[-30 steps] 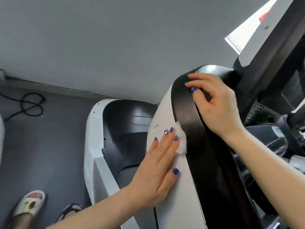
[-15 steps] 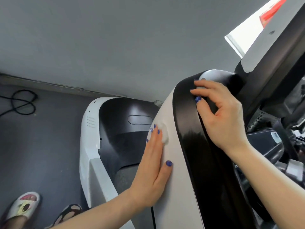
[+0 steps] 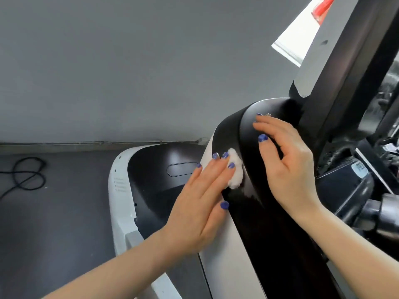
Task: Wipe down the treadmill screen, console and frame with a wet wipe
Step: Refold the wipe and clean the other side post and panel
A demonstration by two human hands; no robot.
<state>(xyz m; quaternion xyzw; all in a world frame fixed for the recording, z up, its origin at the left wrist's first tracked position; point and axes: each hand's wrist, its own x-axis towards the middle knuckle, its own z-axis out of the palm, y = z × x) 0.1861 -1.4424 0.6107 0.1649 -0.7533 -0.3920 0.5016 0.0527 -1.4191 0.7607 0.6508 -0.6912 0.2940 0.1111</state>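
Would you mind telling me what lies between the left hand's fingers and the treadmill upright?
In the head view, a bunched white wet wipe lies pressed beneath the left hand fingers, against the treadmill upright.

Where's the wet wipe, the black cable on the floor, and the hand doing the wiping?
wet wipe [image 3: 235, 174], head view, bunched white middle.
black cable [image 3: 28, 175], head view, looped part on floor.
left hand [image 3: 198, 203], head view, back of hand.

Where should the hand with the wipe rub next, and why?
Probably slide the left hand down the black strip: its flat fingers press the wet wipe at the strip's edge, with a wet smear just below, while the right hand steadies the frame.
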